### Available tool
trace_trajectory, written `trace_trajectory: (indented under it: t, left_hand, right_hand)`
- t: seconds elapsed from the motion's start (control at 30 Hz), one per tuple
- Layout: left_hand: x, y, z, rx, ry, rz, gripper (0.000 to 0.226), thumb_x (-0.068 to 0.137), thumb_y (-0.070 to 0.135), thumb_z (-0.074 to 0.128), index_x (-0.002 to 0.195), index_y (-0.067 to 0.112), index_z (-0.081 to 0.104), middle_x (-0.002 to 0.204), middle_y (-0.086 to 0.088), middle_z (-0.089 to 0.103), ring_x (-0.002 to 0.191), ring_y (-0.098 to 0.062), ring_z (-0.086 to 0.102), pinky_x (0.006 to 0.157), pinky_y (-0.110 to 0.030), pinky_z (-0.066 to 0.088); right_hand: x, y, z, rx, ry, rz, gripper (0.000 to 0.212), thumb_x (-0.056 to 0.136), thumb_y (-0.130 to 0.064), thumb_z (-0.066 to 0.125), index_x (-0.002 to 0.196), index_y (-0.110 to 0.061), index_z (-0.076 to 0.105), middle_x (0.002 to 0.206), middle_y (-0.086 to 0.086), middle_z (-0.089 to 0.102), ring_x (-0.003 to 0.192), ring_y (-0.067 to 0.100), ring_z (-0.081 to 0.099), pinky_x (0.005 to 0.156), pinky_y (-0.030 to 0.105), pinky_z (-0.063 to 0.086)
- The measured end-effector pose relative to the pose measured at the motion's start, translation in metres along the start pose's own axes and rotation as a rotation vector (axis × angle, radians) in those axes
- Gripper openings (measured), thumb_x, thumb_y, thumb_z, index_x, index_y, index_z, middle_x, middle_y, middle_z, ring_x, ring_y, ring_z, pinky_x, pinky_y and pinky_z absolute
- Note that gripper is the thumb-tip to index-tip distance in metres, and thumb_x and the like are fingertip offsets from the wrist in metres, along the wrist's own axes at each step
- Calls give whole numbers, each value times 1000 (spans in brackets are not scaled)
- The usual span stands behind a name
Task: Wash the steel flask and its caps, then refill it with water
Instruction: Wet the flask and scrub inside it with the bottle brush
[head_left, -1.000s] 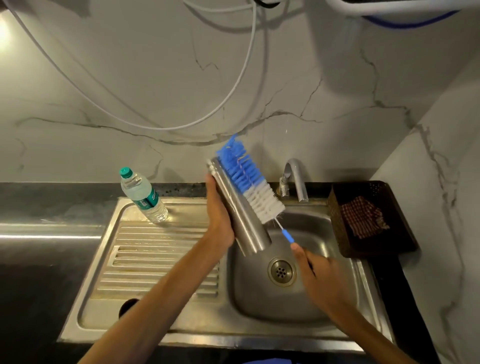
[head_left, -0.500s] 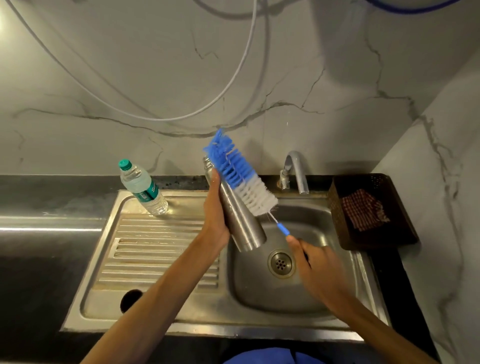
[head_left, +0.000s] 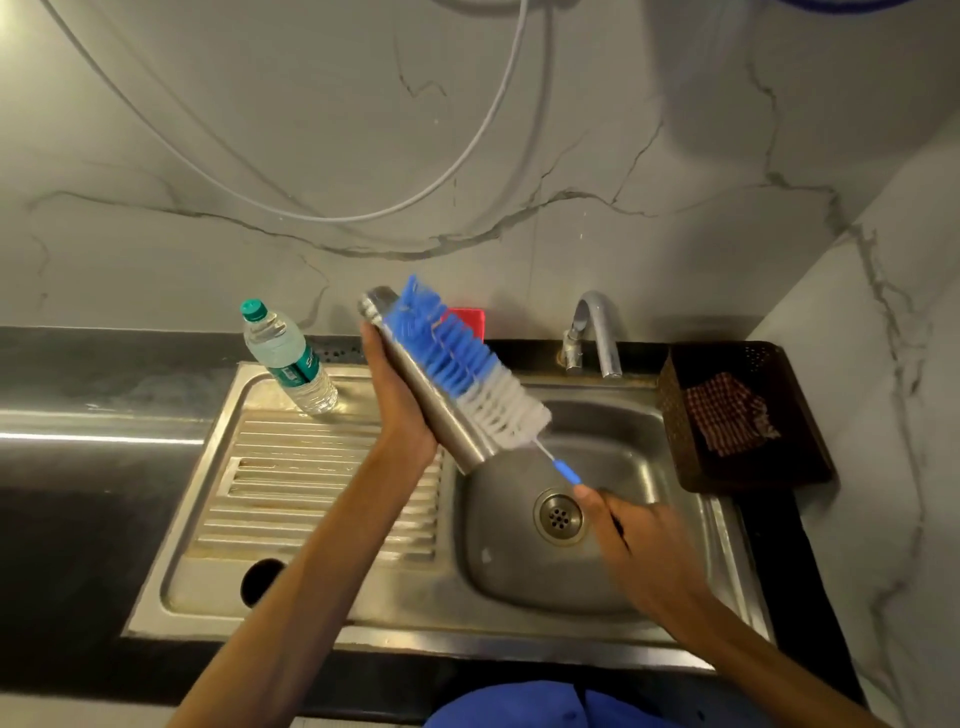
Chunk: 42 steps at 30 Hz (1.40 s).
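The cylindrical brushed-steel flask (head_left: 441, 410) is held tilted over the left edge of the stainless-steel sink basin (head_left: 649, 545), its threaded mouth pointing toward 11 o'clock and its flat base toward 5 o'clock. The left hand (head_left: 400, 410) grips the flask from the 9 o'clock side, palm against the body and thumb up near the neck; its fingers wrap behind the steel and are hidden. A long bottle brush with blue and white bristles (head_left: 467, 369) lies along the flask's outer wall on the 3 o'clock side, bristles touching the metal, blue part near the mouth, white part near the base. Its thin wire stem and blue handle run toward 5 o'clock into the right hand (head_left: 644, 545), whose fingers are curled round the handle end.

At 10 o'clock from the flask a clear plastic water bottle with a green cap (head_left: 288, 358) stands on the ribbed steel drainboard (head_left: 291, 499). A curved chrome tap (head_left: 597, 332) rises at 2 o'clock, a small red object (head_left: 470, 318) shows behind the brush, and a dark woven basket (head_left: 810, 467) holding a checked cloth (head_left: 727, 415) sits at 3 o'clock on the black tabletop (head_left: 78, 545).
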<state>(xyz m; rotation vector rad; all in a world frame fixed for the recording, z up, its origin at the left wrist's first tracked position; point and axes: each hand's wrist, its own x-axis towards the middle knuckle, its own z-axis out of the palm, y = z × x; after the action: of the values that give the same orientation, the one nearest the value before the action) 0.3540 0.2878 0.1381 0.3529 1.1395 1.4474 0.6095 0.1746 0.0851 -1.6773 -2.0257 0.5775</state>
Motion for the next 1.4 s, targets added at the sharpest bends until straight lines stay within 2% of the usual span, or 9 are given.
trace_trajectory:
  t: [0.1, 0.33, 0.53, 0.7, 0.87, 1.07, 1.17, 1.3, 1.4]
  left_hand:
    - [5, 5, -6, 91, 34, -1, 69, 102, 75, 31, 108, 18, 71, 88, -4, 76, 80, -20, 76, 73, -35, 61]
    - [-14, -28, 2, 184, -60, -222, 78, 99, 80, 23, 130, 26, 71, 120, -3, 79, 109, -21, 76, 92, -38, 57]
    - [27, -5, -23, 45, 82, -146, 78, 113, 49, 30, 47, 23, 63, 43, 5, 54, 37, -7, 55, 41, -17, 48]
    - [-3, -27, -4, 227, -82, -236, 64, 96, 72, 54, 118, 16, 74, 111, -8, 80, 100, -25, 77, 88, -41, 60]
    - [20, -2, -11, 16, 108, -142, 51, 109, 55, 38, 80, 15, 52, 53, 1, 65, 53, -15, 66, 47, -23, 54]
    - [4, -22, -14, 237, -85, -274, 78, 93, 81, 45, 128, 16, 72, 119, -12, 77, 107, -31, 75, 98, -46, 57]
    - [3, -19, -6, 161, -71, -246, 76, 96, 81, 38, 124, 20, 74, 116, -12, 79, 102, -27, 77, 89, -41, 59]
    - [24, 10, -20, -56, 47, -121, 71, 101, 73, 36, 70, 21, 73, 65, 0, 68, 56, -13, 69, 57, -25, 57]
    - [19, 4, -23, 17, 4, -138, 68, 102, 72, 36, 82, 19, 73, 78, -5, 72, 65, -18, 74, 65, -31, 59]
  right_hand:
    - [-5, 5, 0, -43, -12, 1, 51, 105, -60, 33, 81, -29, 65, 43, -10, 39, 38, 11, 43, 42, 23, 32]
    - [31, -8, 10, -15, 41, 59, 64, 105, -68, 24, 68, -25, 54, 47, -5, 47, 42, 10, 49, 42, 35, 42]
    - [-14, 24, -4, -276, 50, -116, 49, 106, -60, 30, 84, -30, 63, 42, -11, 31, 33, 5, 33, 36, 16, 22]
    - [29, 13, -26, -344, 185, -64, 49, 106, -50, 43, 70, -23, 63, 41, -7, 43, 35, 15, 47, 38, 23, 31]
    - [0, 25, -27, -321, 91, -160, 58, 106, -58, 32, 69, -26, 63, 40, -7, 44, 31, 10, 45, 34, 23, 32]
    - [36, 11, -32, -281, 130, -22, 51, 105, -52, 41, 70, -26, 66, 39, -11, 35, 34, 4, 39, 38, 17, 21]
    - [42, 1, -33, -291, 115, -55, 47, 103, -52, 45, 65, -29, 61, 39, -13, 32, 33, 1, 34, 39, 16, 20]
    - [4, 15, -26, -273, 53, -101, 63, 106, -64, 27, 66, -27, 59, 39, -11, 37, 32, 6, 44, 35, 16, 27]
    - [4, 17, -18, -202, 45, -34, 63, 105, -64, 26, 69, -26, 61, 42, -8, 46, 38, 9, 50, 37, 22, 34]
